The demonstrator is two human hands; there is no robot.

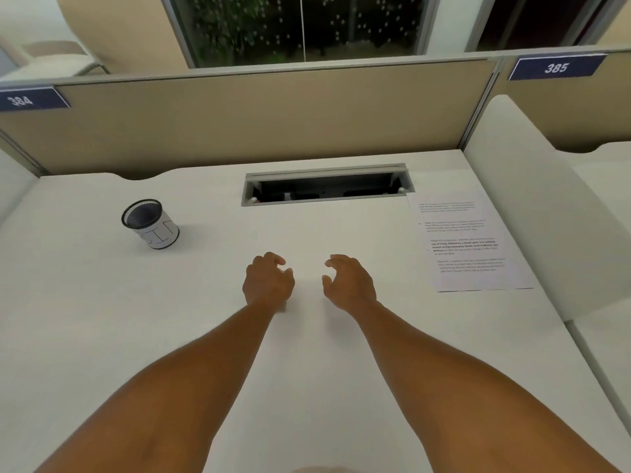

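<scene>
Left hand [268, 283] and right hand [348, 285] sit side by side at mid-desk, apart, fingers loosely curled, gripping nothing.
Printed sheet [471, 240] lies flat to the right hand's right, by the desk [102, 319] edge; mesh cup [150, 223] stands well left.

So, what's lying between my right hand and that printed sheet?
Nothing: in the head view, only bare white desktop separates the right hand from the printed sheet.

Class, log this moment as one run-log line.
left hand curled over desk, hold unclear | right hand loosely curled, empty | mesh cup left | printed sheet right
</scene>
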